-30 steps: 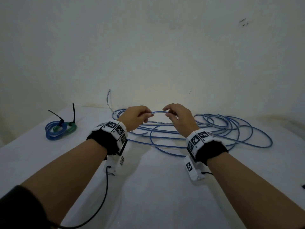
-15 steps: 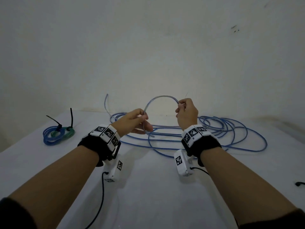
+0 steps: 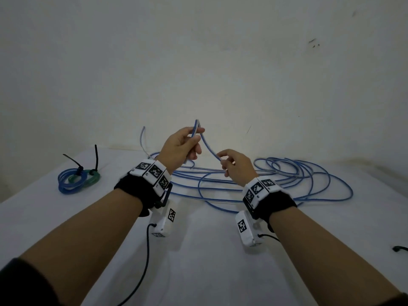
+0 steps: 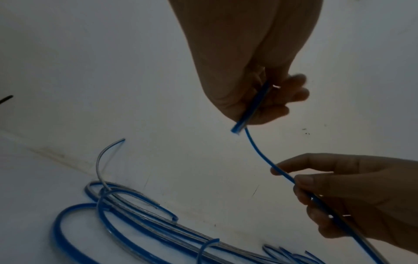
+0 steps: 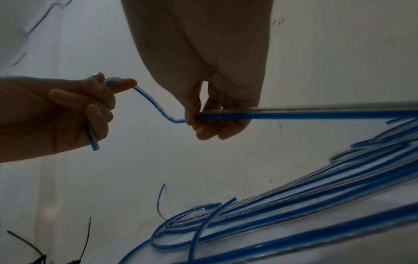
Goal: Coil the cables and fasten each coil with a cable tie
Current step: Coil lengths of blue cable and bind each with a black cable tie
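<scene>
A long blue-and-clear cable (image 3: 287, 180) lies in loose loops across the back of the white table (image 3: 198, 266). My left hand (image 3: 194, 138) is raised and grips the cable's end section, which bends sharply over the fingertips (image 4: 251, 109). From there the cable (image 4: 260, 153) slopes down to my right hand (image 3: 223, 161), which pinches it between thumb and fingers (image 5: 192, 117). Past the right hand the cable runs on into the pile (image 5: 316, 114). The short free end (image 5: 93, 141) sticks out below the left hand (image 5: 86, 110).
Two finished coils, blue and green (image 3: 77, 180), lie at the table's far left, each with a black cable tie (image 3: 96, 157) standing up. Another cable end (image 3: 142, 138) curves up against the wall. A black cord tip (image 3: 399, 248) shows at the right edge.
The left hand has risen and moved right with the cable end, folding the arch into a sharp bend. The right hand has dropped lower along the cable.
</scene>
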A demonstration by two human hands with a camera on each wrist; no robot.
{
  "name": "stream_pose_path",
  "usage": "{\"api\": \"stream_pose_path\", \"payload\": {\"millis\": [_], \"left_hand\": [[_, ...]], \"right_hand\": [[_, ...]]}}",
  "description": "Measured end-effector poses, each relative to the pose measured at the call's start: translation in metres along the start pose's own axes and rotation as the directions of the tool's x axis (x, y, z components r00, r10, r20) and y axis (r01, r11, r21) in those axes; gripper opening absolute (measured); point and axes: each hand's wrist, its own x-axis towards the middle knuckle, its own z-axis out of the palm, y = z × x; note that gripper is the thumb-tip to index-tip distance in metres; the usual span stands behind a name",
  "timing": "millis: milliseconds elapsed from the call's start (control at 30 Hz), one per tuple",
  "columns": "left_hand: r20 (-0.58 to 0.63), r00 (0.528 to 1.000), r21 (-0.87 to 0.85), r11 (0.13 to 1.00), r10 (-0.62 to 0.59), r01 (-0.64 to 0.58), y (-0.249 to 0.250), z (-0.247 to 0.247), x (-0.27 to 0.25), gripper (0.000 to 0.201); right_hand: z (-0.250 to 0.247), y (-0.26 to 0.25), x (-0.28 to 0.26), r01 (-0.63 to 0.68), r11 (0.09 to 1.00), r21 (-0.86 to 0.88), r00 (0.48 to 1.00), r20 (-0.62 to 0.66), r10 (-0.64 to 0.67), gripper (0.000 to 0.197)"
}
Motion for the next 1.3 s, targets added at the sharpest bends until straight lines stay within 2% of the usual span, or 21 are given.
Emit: {"api": "stream_pose_path", "payload": {"millis": [100, 200, 267, 333, 400, 500, 567, 667, 700, 767, 800, 867, 933, 1033, 1100, 1167, 1300], "left_hand": [[-0.101, 0.995, 0.083, 0.997, 0.011, -0.003, -0.005, 0.004, 0.006, 0.022], [-0.053, 0.998, 0.113, 0.993, -0.036, 0.041, -0.01, 0.005, 0.01, 0.029], [0.005, 1.0, 0.212, 0.977, -0.008, 0.006, -0.012, 0.005, 0.009, 0.023], [0.037, 0.999, 0.275, 0.961, 0.023, -0.033, -0.015, 0.005, 0.006, 0.018], [0.05, 0.998, 0.345, 0.937, 0.046, -0.06, -0.017, 0.004, 0.002, 0.017], [0.101, 0.994, 0.531, 0.842, 0.047, -0.094, -0.021, 0.003, -0.002, 0.02], [0.167, 0.986, 0.639, 0.761, 0.005, -0.112, -0.02, 0.003, -0.004, 0.023], [0.243, 0.967, 0.701, 0.704, -0.084, -0.115, -0.017, 0.005, -0.005, 0.03], [0.244, 0.965, 0.695, 0.711, -0.092, -0.108, -0.017, 0.005, -0.004, 0.033], [0.228, 0.966, 0.557, 0.83, -0.121, -0.028, -0.017, 0.005, -0.004, 0.038], [0.217, 0.967, 0.46, 0.888, -0.136, 0.022, -0.017, 0.005, -0.004, 0.04], [0.197, 0.965, 0.342, 0.935, -0.172, 0.097, -0.014, 0.004, -0.007, 0.042], [0.176, 0.966, 0.263, 0.955, -0.188, 0.138, -0.014, 0.003, -0.008, 0.041], [0.137, 0.972, 0.145, 0.974, -0.193, 0.173, -0.013, 0.001, -0.006, 0.041], [0.123, 0.971, 0.102, 0.976, -0.203, 0.191, -0.011, 0.002, -0.004, 0.041], [0.114, 0.974, 0.074, 0.979, -0.197, 0.189, -0.009, 0.005, -0.003, 0.038], [0.164, 0.951, 0.038, 0.965, -0.262, 0.259, -0.006, 0.006, -0.005, 0.036]], "right_hand": [[0.0, 0.0, -0.004, 0.054, 0.985, -0.163, 0.992, 0.124, -0.034, 0.024], [0.0, -0.003, -0.01, 0.178, 0.931, -0.318, 0.959, 0.268, -0.092, 0.031], [0.0, -0.006, -0.012, 0.254, 0.911, -0.326, 0.942, 0.297, -0.157, 0.033], [0.001, -0.009, -0.014, 0.277, 0.927, -0.254, 0.937, 0.286, -0.202, 0.026], [0.0, -0.012, -0.014, 0.248, 0.96, -0.13, 0.943, 0.258, -0.209, 0.015], [-0.004, -0.015, -0.012, 0.262, 0.965, -0.027, 0.94, 0.235, -0.248, 0.009], [-0.007, -0.016, -0.009, 0.34, 0.937, -0.077, 0.926, 0.2, -0.32, 0.006], [-0.011, -0.015, -0.004, 0.46, 0.853, -0.246, 0.887, 0.092, -0.452, 0.009], [-0.011, -0.015, -0.003, 0.474, 0.824, -0.311, 0.875, 0.062, -0.48, 0.013], [-0.013, -0.014, -0.001, 0.457, 0.793, -0.403, 0.868, 0.006, -0.497, 0.012], [-0.015, -0.012, 0.0, 0.441, 0.793, -0.421, 0.867, -0.031, -0.498, 0.011], [-0.021, -0.007, 0.004, 0.392, 0.827, -0.403, 0.876, -0.11, -0.469, 0.01], [-0.027, 0.0, 0.006, 0.347, 0.868, -0.355, 0.91, -0.097, -0.404, 0.01], [-0.025, 0.003, 0.003, 0.341, 0.904, -0.257, 0.94, 0.06, -0.337, 0.017], [-0.02, 0.0, -0.003, 0.254, 0.96, -0.121, 0.962, 0.139, -0.237, 0.021], [-0.016, -0.001, -0.006, 0.211, 0.977, -0.006, 0.971, 0.118, -0.209, 0.017], [-0.012, -0.005, -0.004, 0.255, 0.966, 0.051, 0.966, -0.053, -0.253, 0.002]]}}
